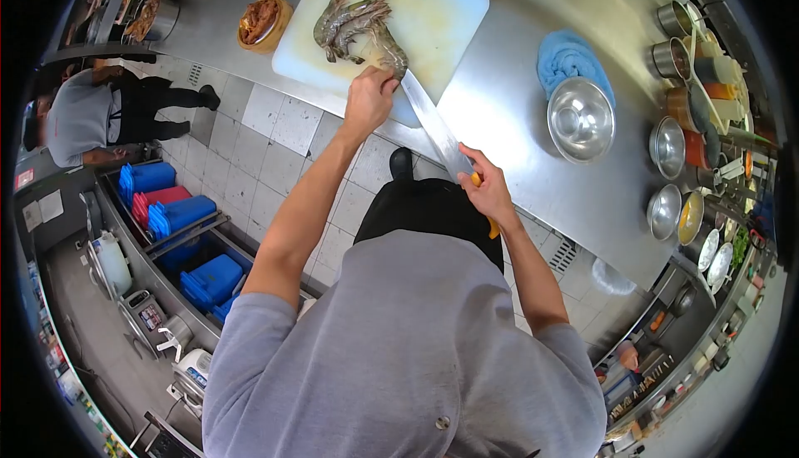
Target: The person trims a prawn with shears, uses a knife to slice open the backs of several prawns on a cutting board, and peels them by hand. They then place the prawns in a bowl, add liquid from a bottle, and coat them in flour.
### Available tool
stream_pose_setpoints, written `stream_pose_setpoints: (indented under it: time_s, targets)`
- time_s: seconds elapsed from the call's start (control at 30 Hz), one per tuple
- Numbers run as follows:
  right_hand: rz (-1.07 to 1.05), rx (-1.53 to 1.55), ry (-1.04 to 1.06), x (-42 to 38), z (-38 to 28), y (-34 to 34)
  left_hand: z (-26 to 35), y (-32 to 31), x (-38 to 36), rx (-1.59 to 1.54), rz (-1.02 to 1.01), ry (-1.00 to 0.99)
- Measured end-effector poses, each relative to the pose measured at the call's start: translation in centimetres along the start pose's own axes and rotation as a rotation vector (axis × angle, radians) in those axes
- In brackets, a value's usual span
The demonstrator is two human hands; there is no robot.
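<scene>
Several grey raw prawns (349, 25) lie on a white cutting board (433, 8) on the steel counter. Closed fingers of my left hand (369, 102) hold the near end of one prawn (389, 52) at the board's front edge. My right hand (488, 190) is wrapped round the yellow handle of a long, wide knife (434, 127). The blade points away from me, up and to the left, and its tip is beside the prawn, close to my left fingers. Whether the tip touches the prawn is hard to tell.
A wooden bowl of brown food (263, 23) stands left of the board. Right of it are a blue cloth (573, 57), a metal bowl (581, 120) and more bowls (668, 147). Another person (87, 116) stands at the far left, near blue bins (210, 281).
</scene>
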State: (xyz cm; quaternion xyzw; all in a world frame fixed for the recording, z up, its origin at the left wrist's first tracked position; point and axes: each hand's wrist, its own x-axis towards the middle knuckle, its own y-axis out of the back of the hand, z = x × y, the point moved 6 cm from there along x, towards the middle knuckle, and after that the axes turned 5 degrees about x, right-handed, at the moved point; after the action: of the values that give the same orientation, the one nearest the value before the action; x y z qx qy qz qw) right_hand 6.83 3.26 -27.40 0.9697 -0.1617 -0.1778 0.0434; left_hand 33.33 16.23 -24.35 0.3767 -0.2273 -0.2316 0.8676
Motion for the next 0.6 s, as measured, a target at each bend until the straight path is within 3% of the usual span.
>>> stream_pose_setpoints:
  time_s: [0.07,0.27,0.37,0.6]
  targets:
    - [0.003,0.028,-0.02,0.0,0.6,-0.2,0.1,0.8,-0.9,0.078,-0.083,0.051]
    - [0.0,0.035,-0.001,-1.3,0.7,-0.1,0.2,0.6,-0.9,0.099,-0.036,-0.03]
    - [0.018,0.012,0.075,-0.1,-0.6,-0.8,-0.1,0.3,-0.7,0.112,-0.082,0.056]
    - [-0.002,0.022,-0.006,-2.2,0.8,-1.5,-0.6,0.1,-1.2,0.06,-0.045,0.137]
